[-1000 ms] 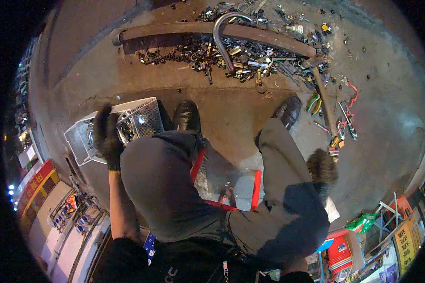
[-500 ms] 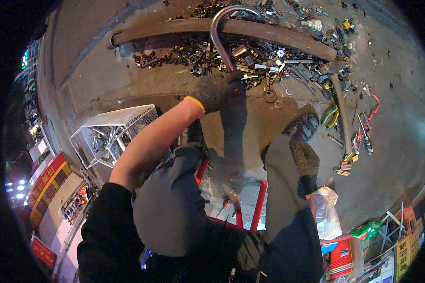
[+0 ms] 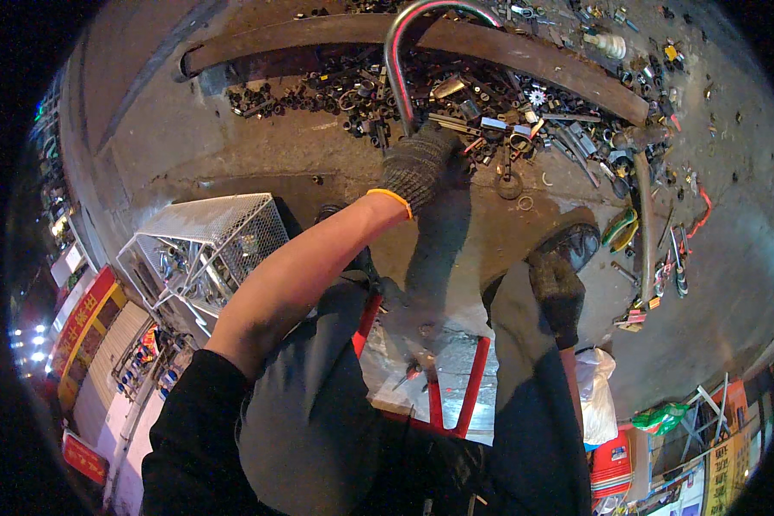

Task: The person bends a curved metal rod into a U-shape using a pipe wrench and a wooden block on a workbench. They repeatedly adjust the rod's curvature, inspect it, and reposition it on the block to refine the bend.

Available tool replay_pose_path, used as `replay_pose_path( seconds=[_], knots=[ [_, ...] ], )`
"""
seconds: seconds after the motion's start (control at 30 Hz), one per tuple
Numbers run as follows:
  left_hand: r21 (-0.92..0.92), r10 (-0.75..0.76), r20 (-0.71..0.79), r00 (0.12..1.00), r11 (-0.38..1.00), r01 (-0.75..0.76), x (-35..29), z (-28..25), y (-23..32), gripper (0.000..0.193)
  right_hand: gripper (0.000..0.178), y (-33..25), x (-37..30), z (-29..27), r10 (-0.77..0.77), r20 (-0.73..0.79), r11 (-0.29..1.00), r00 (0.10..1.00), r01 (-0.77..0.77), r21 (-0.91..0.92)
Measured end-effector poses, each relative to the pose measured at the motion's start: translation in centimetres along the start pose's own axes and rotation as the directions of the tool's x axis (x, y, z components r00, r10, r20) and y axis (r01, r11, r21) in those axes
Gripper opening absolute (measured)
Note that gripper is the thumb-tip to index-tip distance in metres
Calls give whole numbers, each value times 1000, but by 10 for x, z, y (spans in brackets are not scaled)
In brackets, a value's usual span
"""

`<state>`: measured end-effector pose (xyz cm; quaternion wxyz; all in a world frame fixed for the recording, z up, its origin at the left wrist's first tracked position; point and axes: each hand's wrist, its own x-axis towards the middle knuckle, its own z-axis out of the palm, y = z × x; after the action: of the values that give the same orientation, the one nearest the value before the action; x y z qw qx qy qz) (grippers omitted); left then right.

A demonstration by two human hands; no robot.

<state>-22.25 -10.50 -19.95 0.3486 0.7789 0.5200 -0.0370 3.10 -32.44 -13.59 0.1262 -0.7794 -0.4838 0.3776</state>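
My left hand (image 3: pixel 420 166), in a dark knitted glove with an orange cuff, is closed round the lower end of a shiny curved metal bar (image 3: pixel 395 64). The bar arches up and bends right like a hook, over a rusty brown metal beam (image 3: pixel 318 32). Just past my fingers lies a heap of small metal parts (image 3: pixel 490 107). A dark glove also covers my right hand (image 3: pixel 557 297), which rests on my right knee. Its fingers are too dark to make out.
A hammer (image 3: pixel 646 198), green-and-yellow handled pliers (image 3: pixel 621 230) and other hand tools lie right of my shoe. At left stands a white mesh crate (image 3: pixel 215 215) with metal pieces inside. Red-framed metal (image 3: pixel 472 387) sits between my legs; a white bag (image 3: pixel 597 396) stands at right.
My left hand has drawn the curved bar slightly left relative to the heap. The whole view has shifted a little. My right hand stays on the knee.
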Motion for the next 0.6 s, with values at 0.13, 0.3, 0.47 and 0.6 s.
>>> replay_pose_path(
  seconds=[0.13, 0.3, 0.47, 0.6],
  knots=[
    [-188, -20, 20, 1000, 982, 23, -4, 4, -2, 28, 26, 2, 0, 1, -160, -16, 983, 987, 158, -94],
    [-536, -142, 170, 975, 817, 212, -20, 9, 4, 30, 26, 1, 1, -1, -128, -9, 990, 992, 127, -67],
    [-682, -167, 352, 921, 628, 374, -27, -5, 11, 25, 25, -16, 3, -11, 37, 24, 991, 999, -40, 127],
    [-793, -80, 477, 875, 390, 468, -28, -17, 25, 24, 23, -48, 18, -28, 48, 101, 977, 994, -67, 202]
  ],
)
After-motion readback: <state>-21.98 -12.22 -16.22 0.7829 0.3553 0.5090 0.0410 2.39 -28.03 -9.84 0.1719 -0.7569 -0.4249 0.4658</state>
